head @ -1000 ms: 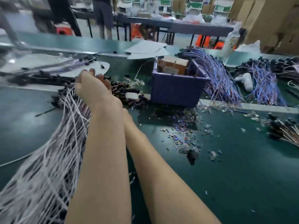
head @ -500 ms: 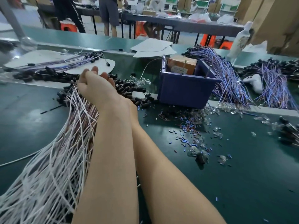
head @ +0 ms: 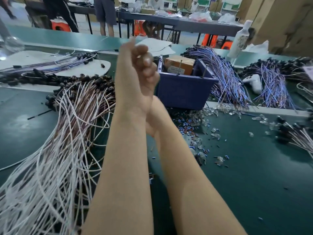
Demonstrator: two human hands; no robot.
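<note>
- Your left hand [head: 137, 72] is up off the green table [head: 254, 175], toward 12 o'clock in frame. Its fingers are curled to the palm, and blur hides whether they pinch anything.
- Your right hand is hidden behind the left wrist. Only the right forearm [head: 186, 167] shows, entering from 5 o'clock.
- The white-and-brown wire bundle [head: 71, 133] lies at 8 o'clock of the left hand, fanned over the table.
- The blue bin [head: 183, 94] sits at 3 o'clock of that hand, with a cardboard box [head: 179, 64] inside.
- Purple wires [head: 227, 78] drape past the bin at 3 o'clock.
- Small loose bits [head: 199, 133] are scattered at 5 o'clock.

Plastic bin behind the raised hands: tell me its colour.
The bin is dark blue; head view shows it.
</note>
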